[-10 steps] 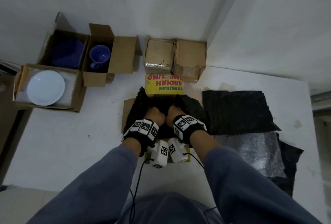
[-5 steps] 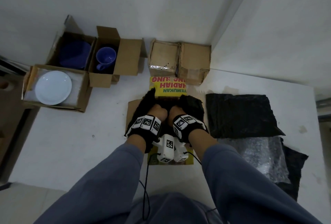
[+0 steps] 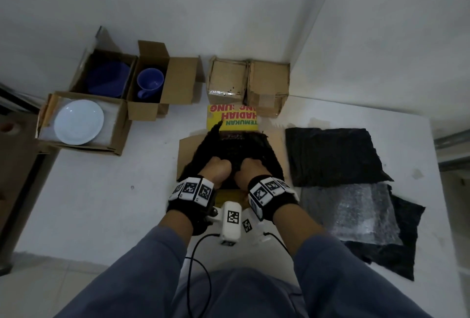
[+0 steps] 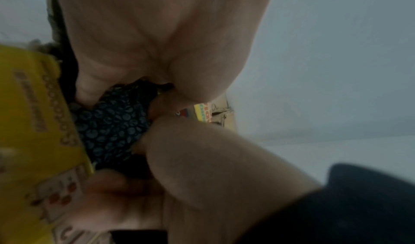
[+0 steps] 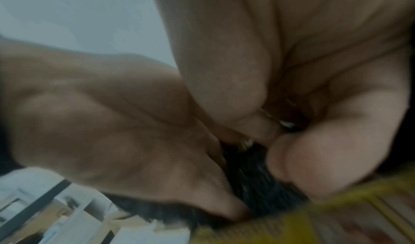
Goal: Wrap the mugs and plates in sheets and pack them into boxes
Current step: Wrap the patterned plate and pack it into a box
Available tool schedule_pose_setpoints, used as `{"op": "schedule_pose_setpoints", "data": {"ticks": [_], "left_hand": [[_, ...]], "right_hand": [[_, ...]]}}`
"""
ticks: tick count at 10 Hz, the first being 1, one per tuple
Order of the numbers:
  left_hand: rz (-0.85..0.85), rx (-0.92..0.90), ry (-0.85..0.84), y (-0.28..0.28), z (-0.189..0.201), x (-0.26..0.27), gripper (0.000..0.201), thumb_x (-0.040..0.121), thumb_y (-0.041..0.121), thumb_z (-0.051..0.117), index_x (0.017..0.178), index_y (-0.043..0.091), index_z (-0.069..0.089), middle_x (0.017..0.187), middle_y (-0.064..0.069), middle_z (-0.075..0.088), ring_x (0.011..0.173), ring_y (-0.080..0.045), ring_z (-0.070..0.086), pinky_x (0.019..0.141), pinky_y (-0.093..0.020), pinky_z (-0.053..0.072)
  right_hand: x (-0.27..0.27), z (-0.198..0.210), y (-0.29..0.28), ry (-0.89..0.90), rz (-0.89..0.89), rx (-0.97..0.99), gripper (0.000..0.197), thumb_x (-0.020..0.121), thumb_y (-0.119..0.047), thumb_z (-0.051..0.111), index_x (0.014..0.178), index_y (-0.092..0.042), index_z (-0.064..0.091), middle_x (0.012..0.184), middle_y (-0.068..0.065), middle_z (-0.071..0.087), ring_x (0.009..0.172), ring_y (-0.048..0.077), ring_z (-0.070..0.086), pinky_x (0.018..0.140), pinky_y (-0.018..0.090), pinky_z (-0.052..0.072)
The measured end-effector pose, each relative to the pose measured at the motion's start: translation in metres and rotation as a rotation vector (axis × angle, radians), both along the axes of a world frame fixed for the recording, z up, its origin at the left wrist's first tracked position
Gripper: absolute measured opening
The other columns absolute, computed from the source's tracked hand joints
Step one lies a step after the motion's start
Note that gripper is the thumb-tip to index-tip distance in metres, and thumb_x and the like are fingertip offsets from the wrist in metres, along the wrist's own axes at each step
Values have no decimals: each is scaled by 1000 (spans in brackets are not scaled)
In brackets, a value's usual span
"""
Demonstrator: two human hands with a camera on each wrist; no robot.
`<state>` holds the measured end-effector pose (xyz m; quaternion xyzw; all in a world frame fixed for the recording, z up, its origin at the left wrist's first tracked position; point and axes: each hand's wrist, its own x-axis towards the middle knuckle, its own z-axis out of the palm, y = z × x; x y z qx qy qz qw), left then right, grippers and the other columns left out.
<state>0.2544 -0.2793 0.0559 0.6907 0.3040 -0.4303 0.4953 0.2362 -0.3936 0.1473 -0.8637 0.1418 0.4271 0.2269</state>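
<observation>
A black-wrapped bundle (image 3: 232,151) sits down inside a yellow printed box (image 3: 232,120) at the table's middle. My left hand (image 3: 216,169) and right hand (image 3: 250,167) are side by side on top of it, fingers curled into the black wrap. In the left wrist view my left hand (image 4: 157,97) pinches bubbled black sheet (image 4: 112,123) beside the yellow box wall (image 4: 33,114). In the right wrist view my right hand (image 5: 280,132) grips dark sheet (image 5: 258,177) above the yellow box edge (image 5: 314,221). What the wrap holds is hidden.
At back left, open cardboard boxes hold a white plate (image 3: 78,122), a blue plate (image 3: 109,78) and a blue mug (image 3: 150,82). Two taped cardboard boxes (image 3: 248,83) stand against the wall. Black sheets (image 3: 333,157) and bubble wrap (image 3: 353,213) lie at my right.
Both hands have stayed on the black bundle and pushed it lower into the yellow box; the wrap's upstanding edges have folded in. The head view has shifted slightly.
</observation>
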Motion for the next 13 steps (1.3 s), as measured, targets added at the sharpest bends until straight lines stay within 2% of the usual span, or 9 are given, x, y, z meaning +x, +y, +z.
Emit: {"op": "schedule_pose_setpoints", "data": {"ticks": [1, 3, 5, 6, 7, 9, 10, 11, 13], "left_hand": [[-16, 15, -30, -8, 37, -1, 58, 83, 22, 43, 140, 10, 41, 133, -16, 54, 113, -38, 56, 96, -49, 51], [-61, 57, -65, -15, 55, 2, 46, 94, 12, 41, 136, -7, 48, 138, -26, 51, 127, -40, 50, 104, -46, 45], [-27, 36, -52, -12, 55, 12, 44, 91, 3, 49, 133, -10, 50, 138, -28, 51, 128, -39, 50, 105, -48, 45], [19, 18, -41, -12, 54, 12, 43, 91, 2, 49, 133, -9, 50, 138, -27, 51, 127, -39, 51, 103, -46, 47], [-10, 3, -65, -7, 48, 9, 42, 92, 4, 44, 133, -4, 51, 135, -25, 54, 122, -41, 54, 100, -46, 49], [-678, 42, -398, 0, 53, -28, 35, 95, 3, 41, 108, 21, 67, 121, -5, 65, 106, -25, 59, 96, -38, 48], [-980, 76, -528, 2, 52, -46, 33, 94, 7, 52, 117, 25, 66, 130, 3, 61, 117, -18, 57, 102, -34, 45], [-1036, 227, -605, 6, 59, -49, 45, 88, 0, 53, 123, 27, 63, 130, 2, 60, 117, -21, 58, 98, -38, 50], [-1191, 538, -727, 37, 77, -56, 33, 89, 1, 54, 113, 19, 68, 118, -6, 64, 104, -28, 61, 84, -36, 50]], "right_hand": [[5, 5, 1, -65, 37, 0, 17, 98, -19, 48, 106, -6, 57, 104, 14, 55, 83, 30, 57, 71, 34, 47], [4, -9, 3, 70, 33, -5, 23, 102, -22, 43, 107, -5, 58, 83, 7, 52, 69, 22, 52, 70, 32, 43], [12, -17, 5, 113, -45, 49, 33, 102, -25, 42, 71, -13, 45, 73, 6, 48, 60, 18, 45, 56, 30, 39], [10, -19, 5, 105, -16, 48, 32, 101, -26, 43, 73, -12, 47, 75, 6, 51, 60, 18, 46, 57, 30, 41], [12, -12, 1, 80, 60, 32, 21, 102, -21, 43, 103, -5, 57, 97, 12, 57, 72, 23, 51, 69, 31, 43], [15, 21, -16, -256, 248, -83, 11, 93, -12, 53, 102, -6, 56, 103, 13, 58, 90, 32, 57, 76, 40, 50], [15, 26, -25, -474, 409, -193, 22, 89, -10, 55, 110, -11, 61, 107, 12, 61, 98, 34, 61, 77, 41, 51], [9, 26, -37, -500, 492, -289, 21, 89, -14, 57, 109, -11, 60, 111, 12, 55, 96, 34, 60, 68, 39, 45], [-17, 29, -42, -365, 599, -308, 17, 87, -31, 61, 92, -15, 55, 98, 6, 64, 88, 28, 64, 66, 33, 46]]}}
